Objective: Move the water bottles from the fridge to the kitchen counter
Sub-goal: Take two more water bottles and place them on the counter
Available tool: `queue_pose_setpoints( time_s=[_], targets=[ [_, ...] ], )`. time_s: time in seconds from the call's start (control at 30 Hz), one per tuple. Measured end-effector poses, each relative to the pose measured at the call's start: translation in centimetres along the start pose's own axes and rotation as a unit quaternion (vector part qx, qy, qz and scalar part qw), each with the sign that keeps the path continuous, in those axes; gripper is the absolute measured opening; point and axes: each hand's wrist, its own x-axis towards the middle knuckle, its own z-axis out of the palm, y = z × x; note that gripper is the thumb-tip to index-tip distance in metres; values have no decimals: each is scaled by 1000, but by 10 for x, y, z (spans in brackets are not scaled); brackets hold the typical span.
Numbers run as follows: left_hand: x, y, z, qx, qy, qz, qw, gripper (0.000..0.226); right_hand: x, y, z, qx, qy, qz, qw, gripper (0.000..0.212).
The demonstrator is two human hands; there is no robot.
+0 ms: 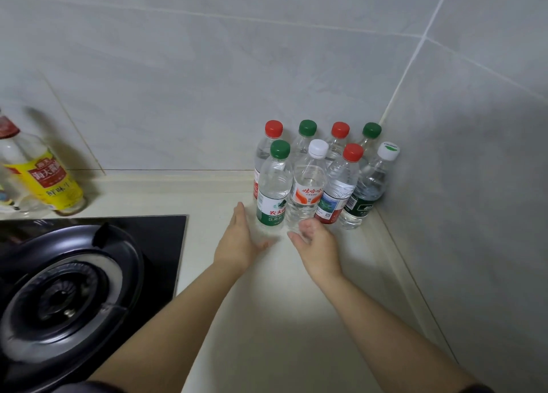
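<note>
Eight water bottles [341, 182] stand upright in two rows of four, packed close together just beyond my fingertips, in the corner where the tiled walls [192, 81] meet. My left hand [241, 238] is flat and open with the fingers straight, edge-on just left of the front green-capped bottle [274, 191]; I can't tell whether it touches. My right hand [315, 244] sits just before the foot of the white-capped bottle [308, 185], fingers loosely bent and blurred, with nothing in its grasp as far as I can see.

I'd judge this as the setting-down end of a trip: the bottles are on the counter [267, 318] and neither hand carries one. The fridge is out of view, so I can't say whether more remain. The next move calls for drawing both hands away without nudging the front row, since the bottles stand tight and would tip easily.

The counter is pale and smooth under my forearms. Left of my left arm lie a black glass hob [169, 232] and its gas burner [62, 292], with a yellow-labelled seasoning bottle [50, 182] beyond them.
</note>
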Motion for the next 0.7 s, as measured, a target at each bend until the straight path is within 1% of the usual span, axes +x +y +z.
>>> queue_pose_setpoints(
  time_s=[0.07,0.17,0.27,0.37,0.43,0.57,0.7],
  targets=[
    [-28,-6,-14,49,14,20,998,108,-15,-9,-13,-69,-31,-33,997,44],
    [-76,-19,-39,146,42,33,988,104,-43,-31,-30,-165,-71,-108,978,56],
    [-137,-28,-61,233,88,16,968,100,-79,-59,-41,-253,-119,-176,944,68],
    [-204,-34,-79,294,142,-11,945,96,-119,-92,-47,-317,-192,-214,904,76],
    [-250,-38,-90,311,186,-33,931,91,-148,-114,-48,-339,-219,-259,878,77],
    [-343,-52,-112,308,265,-95,909,81,-208,-156,-43,-341,-244,-366,831,78],
    [-439,-66,-123,313,330,-171,874,82,-277,-189,-31,-316,-272,-470,778,79]
  ],
)
